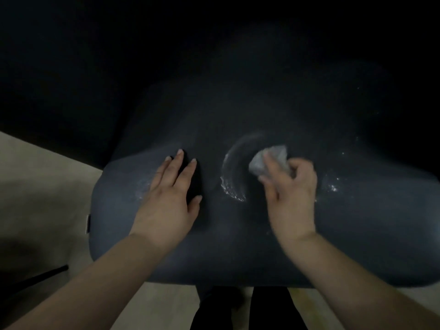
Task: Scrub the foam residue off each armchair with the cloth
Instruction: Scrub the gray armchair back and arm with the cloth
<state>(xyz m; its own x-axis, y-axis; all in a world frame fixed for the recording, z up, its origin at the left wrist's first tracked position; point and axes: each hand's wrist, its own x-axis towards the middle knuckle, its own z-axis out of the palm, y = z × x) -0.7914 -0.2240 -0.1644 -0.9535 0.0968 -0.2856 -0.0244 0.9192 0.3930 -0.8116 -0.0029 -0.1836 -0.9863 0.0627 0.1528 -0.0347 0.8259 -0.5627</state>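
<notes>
Head view: right hand (291, 186) fingers clamp a crumpled grey cloth (269, 160) on the dark padded armchair seat (238, 246) beside a white foam arc (232, 177) | left hand (170, 194) fingers apart, pressed flat | cloth looks soft, light; likely best gripped bunched.

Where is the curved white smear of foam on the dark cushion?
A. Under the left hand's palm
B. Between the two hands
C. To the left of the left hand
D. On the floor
B: the curved foam smear lies on the cushion between the flat left hand and the right hand gripping the cloth.
</notes>
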